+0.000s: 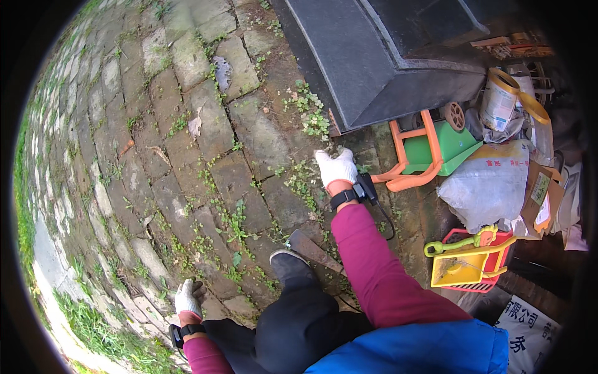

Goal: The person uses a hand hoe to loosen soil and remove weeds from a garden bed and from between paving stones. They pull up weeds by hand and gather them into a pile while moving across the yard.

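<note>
My right hand (335, 167), in a white work glove with an orange cuff, reaches to weeds (314, 112) growing between paving stones by the corner of a dark stone block. Its thumb and fingers look spread; whether they pinch a weed cannot be told. My left hand (189, 296), also gloved, hovers low at the left beside my knee, fingers loosely curled, with nothing clearly seen in it. A flat metal blade (313, 250) lies on the paving between my shoe and my right forearm, its other end hidden by the arm. More small weeds (236, 222) grow along the joints ahead of my shoe.
The dark stone block (345, 61) stands at the upper right. Beside it are a green toy wheelbarrow (420, 149) with orange handles, an open can (499, 103), a stuffed white sack (490, 182), a cardboard box (537, 194) and a yellow toy tray (460, 269) on a red basket.
</note>
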A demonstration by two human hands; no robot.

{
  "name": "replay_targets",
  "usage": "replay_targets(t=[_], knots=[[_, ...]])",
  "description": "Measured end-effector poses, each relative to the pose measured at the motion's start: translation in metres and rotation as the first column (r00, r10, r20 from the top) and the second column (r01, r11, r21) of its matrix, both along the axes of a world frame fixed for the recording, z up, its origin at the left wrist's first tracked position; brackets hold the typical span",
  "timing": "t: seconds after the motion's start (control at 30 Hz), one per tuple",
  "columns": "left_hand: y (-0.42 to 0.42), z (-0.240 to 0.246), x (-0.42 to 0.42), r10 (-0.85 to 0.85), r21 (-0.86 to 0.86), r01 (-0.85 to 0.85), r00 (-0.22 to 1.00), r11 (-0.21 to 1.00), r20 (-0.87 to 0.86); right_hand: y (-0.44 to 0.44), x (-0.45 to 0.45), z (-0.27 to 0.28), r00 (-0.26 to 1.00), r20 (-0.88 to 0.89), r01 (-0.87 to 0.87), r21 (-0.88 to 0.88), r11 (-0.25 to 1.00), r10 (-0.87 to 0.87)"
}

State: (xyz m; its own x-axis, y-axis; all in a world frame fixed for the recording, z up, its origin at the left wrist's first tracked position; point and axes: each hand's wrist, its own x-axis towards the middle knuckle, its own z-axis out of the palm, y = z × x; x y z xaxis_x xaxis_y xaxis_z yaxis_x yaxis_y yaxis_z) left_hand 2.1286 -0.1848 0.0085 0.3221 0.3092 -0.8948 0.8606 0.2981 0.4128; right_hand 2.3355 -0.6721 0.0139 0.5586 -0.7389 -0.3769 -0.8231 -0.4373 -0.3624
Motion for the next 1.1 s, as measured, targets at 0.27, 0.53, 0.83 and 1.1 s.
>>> replay_targets(t=[0.27,0.53,0.83,1.1], knots=[[0.001,-0.001,-0.005,0.0,0.015,0.0,1.0,1.0,-0.014,-0.046,0.033,-0.065,0.938,-0.148,-0.345,-0.306,0.887,0.313],[0.014,0.005,-0.014,0.026,0.001,-0.026,1.0,1.0,0.002,-0.052,0.032,-0.075,0.68,-0.388,-0.73,-0.283,0.622,0.622],[-0.001,0.007,-0.016,-0.019,0.015,0.02,0.998,1.0,-0.053,0.032,0.013,-0.025,0.779,0.488,-0.415,-0.07,0.907,0.394],[0.0,0.022,-0.018,0.016,0.086,-0.012,0.999,0.996,-0.046,0.022,0.133,-0.045,0.845,-0.017,-0.494,-0.408,0.768,0.535]])
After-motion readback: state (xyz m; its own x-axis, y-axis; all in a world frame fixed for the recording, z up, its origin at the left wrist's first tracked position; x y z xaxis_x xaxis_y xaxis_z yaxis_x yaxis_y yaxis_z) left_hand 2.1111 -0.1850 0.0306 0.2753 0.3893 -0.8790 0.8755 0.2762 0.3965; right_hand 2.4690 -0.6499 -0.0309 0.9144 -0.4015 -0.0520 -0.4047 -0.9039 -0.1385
